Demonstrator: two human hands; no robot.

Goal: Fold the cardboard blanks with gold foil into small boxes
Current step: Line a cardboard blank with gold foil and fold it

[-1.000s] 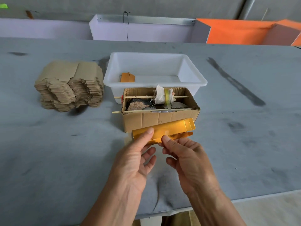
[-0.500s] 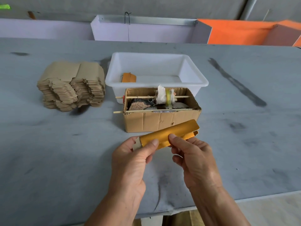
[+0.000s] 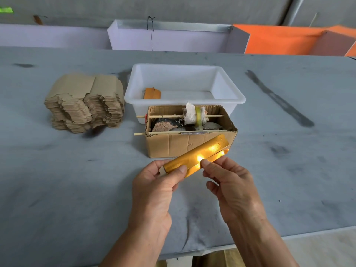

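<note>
Head view: a gold foil blank, partly folded, is held tilted above the desk, just in front of an open cardboard box. The left hand pinches its near end; the right hand pinches its middle. A stack of blanks lies at left, beside a white tub.

Gold blank: shiny gold foil – so glossy it flashes bright spots of light; plain pale card at its left end.
Stack of blanks: brown cardboard, dull and matt.
Tub: white plastic, smooth.
Open box: brown cardboard, creased – thin wooden sticks and a rag of white cloth on top.
Bench: grey, matt, smudged with dark marks.
</note>
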